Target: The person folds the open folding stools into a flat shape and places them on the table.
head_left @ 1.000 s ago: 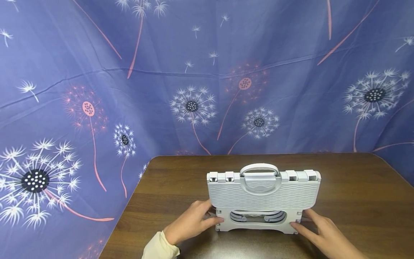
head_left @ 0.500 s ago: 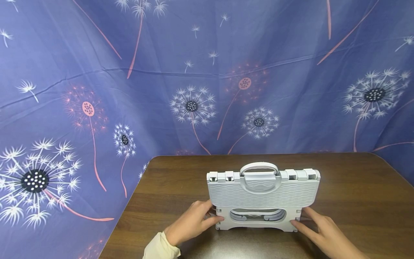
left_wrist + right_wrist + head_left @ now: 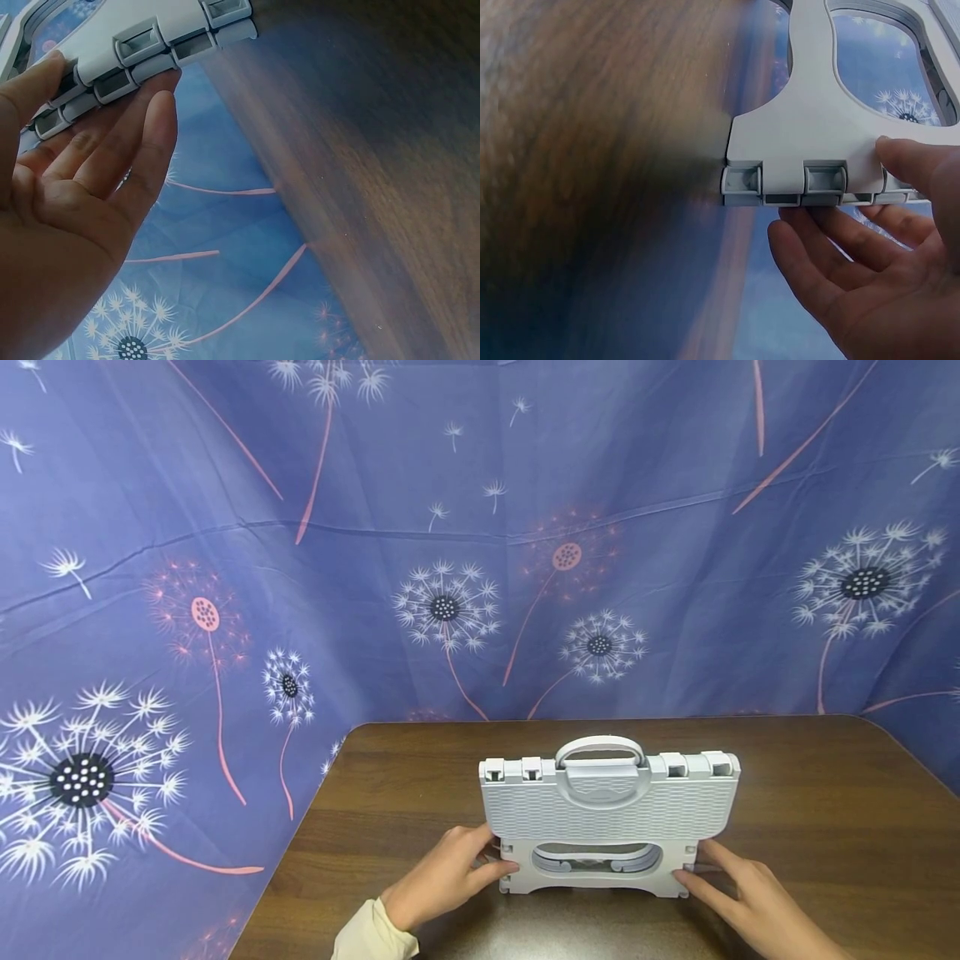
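Observation:
A white plastic folding stool (image 3: 607, 814), folded nearly flat, stands upright on the table with its looped carry handle (image 3: 600, 742) at the top. Its woven-look upper panel faces me, and an oval opening shows in the leg panel below. At its lower left side my left hand (image 3: 450, 872) grips the edge, thumb on the front face and fingers round behind. My right hand (image 3: 738, 893) holds the lower right edge the same way. Both wrist views show the hinged leg edge (image 3: 139, 45) pinched between thumb and fingertips; on the right, the thumb presses the leg panel (image 3: 810, 112).
The brown wooden table (image 3: 405, 793) reaches back to a blue cloth (image 3: 360, 468) printed with dandelions, which hangs behind it and along the left side. A pale cream sleeve (image 3: 375, 932) covers the left wrist.
The stool's right side and lower edge have shifted very slightly left and up in the head view. Both hands keep their hold on the stool throughout.

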Motion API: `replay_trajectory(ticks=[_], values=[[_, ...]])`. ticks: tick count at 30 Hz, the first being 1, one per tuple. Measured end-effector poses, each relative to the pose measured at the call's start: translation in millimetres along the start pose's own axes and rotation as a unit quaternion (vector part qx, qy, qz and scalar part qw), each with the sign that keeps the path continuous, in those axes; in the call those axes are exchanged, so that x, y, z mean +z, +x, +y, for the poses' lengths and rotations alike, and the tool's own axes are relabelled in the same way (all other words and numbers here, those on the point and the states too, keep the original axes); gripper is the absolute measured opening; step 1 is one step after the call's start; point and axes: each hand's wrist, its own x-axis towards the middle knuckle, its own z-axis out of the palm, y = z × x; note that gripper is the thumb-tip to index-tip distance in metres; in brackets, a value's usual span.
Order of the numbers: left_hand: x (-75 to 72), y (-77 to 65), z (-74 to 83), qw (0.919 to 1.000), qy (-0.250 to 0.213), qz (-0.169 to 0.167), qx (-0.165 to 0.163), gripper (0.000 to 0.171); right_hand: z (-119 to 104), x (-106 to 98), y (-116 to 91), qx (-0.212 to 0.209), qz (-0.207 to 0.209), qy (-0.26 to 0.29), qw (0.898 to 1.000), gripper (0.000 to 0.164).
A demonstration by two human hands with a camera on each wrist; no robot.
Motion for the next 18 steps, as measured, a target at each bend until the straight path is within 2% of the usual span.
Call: replay_trajectory(ticks=[7,10,15,18], values=[[-1.8,2.8,0.5,0.9994,0.025,0.008,0.024,0.027,4,-2,1,-0.058,0.025,0.027,0.998,0.034],[-2.4,4.1,0.0,0.9991,0.031,0.011,0.027,0.027,4,-6,6,-0.074,0.028,0.014,0.997,0.035],[-3.6,2.0,-0.8,0.9999,0.0,0.001,0.011,0.028,1,-10,11,-0.126,0.025,0.001,0.992,0.033],[-5.0,-1.4,-0.5,0.9997,-0.022,0.0,0.007,0.021,-3,-10,9,-0.153,0.01,-0.007,0.988,0.031]])
